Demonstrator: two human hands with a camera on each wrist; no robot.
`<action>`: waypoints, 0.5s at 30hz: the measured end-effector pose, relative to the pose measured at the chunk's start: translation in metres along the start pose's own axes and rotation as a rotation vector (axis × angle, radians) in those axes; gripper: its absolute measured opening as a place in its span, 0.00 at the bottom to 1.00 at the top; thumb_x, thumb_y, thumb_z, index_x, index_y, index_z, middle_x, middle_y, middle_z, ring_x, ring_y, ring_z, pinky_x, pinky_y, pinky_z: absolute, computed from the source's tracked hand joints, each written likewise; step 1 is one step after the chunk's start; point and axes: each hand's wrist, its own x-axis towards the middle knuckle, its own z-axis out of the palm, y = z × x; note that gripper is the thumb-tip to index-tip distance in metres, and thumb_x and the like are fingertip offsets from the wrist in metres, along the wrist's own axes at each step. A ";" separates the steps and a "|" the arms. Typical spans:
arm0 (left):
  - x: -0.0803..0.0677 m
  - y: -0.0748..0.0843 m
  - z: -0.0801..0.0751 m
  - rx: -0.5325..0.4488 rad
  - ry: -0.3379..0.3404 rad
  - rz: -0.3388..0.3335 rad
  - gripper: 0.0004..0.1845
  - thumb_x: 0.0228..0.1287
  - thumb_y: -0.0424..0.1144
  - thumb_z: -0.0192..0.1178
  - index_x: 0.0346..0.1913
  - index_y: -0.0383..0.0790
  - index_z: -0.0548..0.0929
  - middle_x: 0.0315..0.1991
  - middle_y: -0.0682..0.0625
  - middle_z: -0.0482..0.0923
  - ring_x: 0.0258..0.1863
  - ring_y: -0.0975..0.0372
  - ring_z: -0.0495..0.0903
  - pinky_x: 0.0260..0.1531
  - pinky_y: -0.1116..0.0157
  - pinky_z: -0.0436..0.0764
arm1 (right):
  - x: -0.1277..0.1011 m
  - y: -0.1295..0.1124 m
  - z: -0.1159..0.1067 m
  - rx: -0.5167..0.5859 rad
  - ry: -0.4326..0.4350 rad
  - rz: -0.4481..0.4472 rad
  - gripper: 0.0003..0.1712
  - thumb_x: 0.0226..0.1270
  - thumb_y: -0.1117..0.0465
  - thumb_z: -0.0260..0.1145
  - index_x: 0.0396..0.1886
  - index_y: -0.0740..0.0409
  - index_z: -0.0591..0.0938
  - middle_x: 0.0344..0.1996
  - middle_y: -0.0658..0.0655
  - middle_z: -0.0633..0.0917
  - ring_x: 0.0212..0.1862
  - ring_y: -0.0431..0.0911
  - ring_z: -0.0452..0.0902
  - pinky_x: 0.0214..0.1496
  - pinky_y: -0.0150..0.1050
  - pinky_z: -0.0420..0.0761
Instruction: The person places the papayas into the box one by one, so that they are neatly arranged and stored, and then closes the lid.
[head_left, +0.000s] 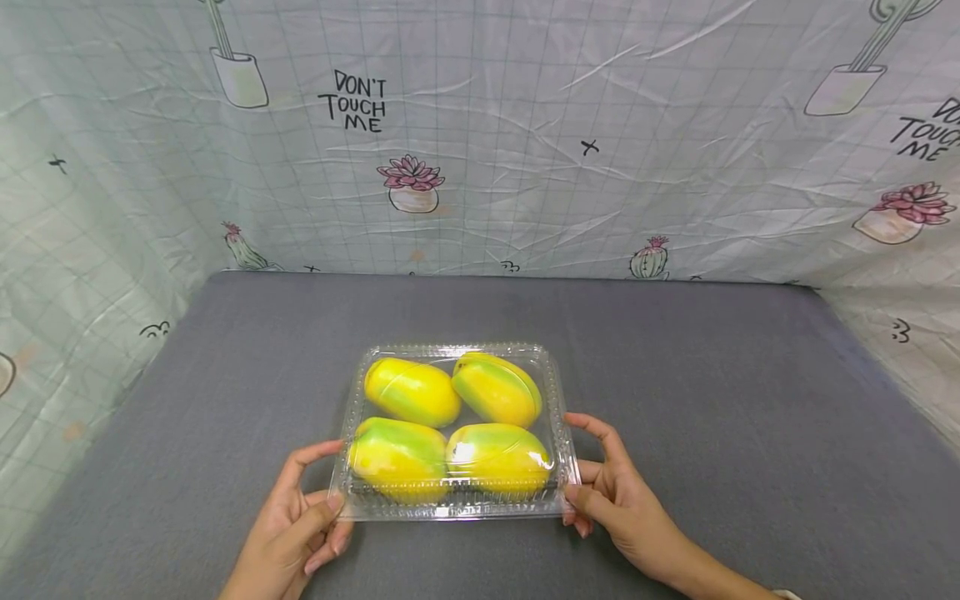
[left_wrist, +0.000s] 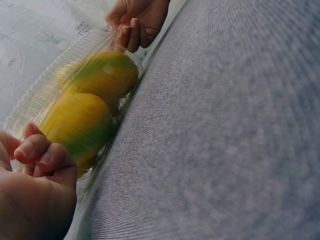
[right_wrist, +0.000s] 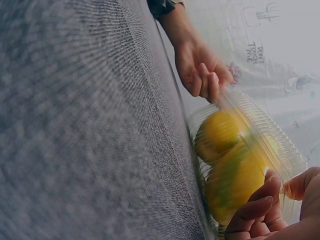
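Observation:
A clear plastic clamshell box point(head_left: 450, 511) sits at the front middle of the table, and its lid looks closed. Inside lie several yellow-green mangoes point(head_left: 400, 450), arranged in two rows. My left hand point(head_left: 298, 518) pinches the box's front left corner between thumb and fingers, with the index finger along the left side. At the front right corner my right hand point(head_left: 628, 504) grips the rim, thumb on top and index finger reaching up the right side. Both wrist views show the hands at opposite ends of the box, fingers curled at its rim point(right_wrist: 260, 135).
Grey cloth point(head_left: 675, 375) covers the table around the box. Behind it and at both sides hangs a pale curtain point(head_left: 510, 200) printed with potted plants and lettering.

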 end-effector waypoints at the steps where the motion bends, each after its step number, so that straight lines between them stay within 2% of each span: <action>1: 0.000 -0.001 0.000 -0.010 -0.001 0.002 0.25 0.64 0.19 0.32 0.63 0.39 0.49 0.16 0.40 0.64 0.08 0.56 0.47 0.03 0.63 0.44 | 0.000 0.000 0.000 0.001 -0.001 -0.002 0.37 0.62 0.78 0.48 0.65 0.59 0.42 0.24 0.62 0.75 0.21 0.58 0.65 0.20 0.35 0.74; 6: 0.000 -0.003 0.000 -0.044 0.001 0.005 0.25 0.64 0.19 0.33 0.62 0.40 0.51 0.20 0.50 0.73 0.09 0.57 0.46 0.04 0.64 0.43 | 0.000 0.000 0.000 0.002 -0.002 -0.004 0.37 0.62 0.78 0.48 0.65 0.59 0.43 0.24 0.61 0.76 0.21 0.56 0.66 0.20 0.35 0.74; 11: -0.001 -0.004 0.001 -0.118 0.019 -0.025 0.25 0.64 0.19 0.33 0.61 0.42 0.52 0.21 0.49 0.74 0.09 0.59 0.46 0.07 0.67 0.44 | 0.000 -0.001 0.001 0.000 0.003 0.005 0.37 0.62 0.78 0.48 0.65 0.58 0.43 0.24 0.61 0.75 0.22 0.56 0.66 0.20 0.35 0.74; 15: -0.001 -0.004 0.001 -0.127 0.028 -0.032 0.25 0.64 0.20 0.33 0.62 0.42 0.52 0.21 0.49 0.74 0.09 0.60 0.46 0.07 0.67 0.44 | 0.000 -0.001 0.001 -0.003 0.004 0.007 0.37 0.62 0.78 0.48 0.65 0.58 0.43 0.24 0.64 0.74 0.22 0.54 0.67 0.19 0.35 0.74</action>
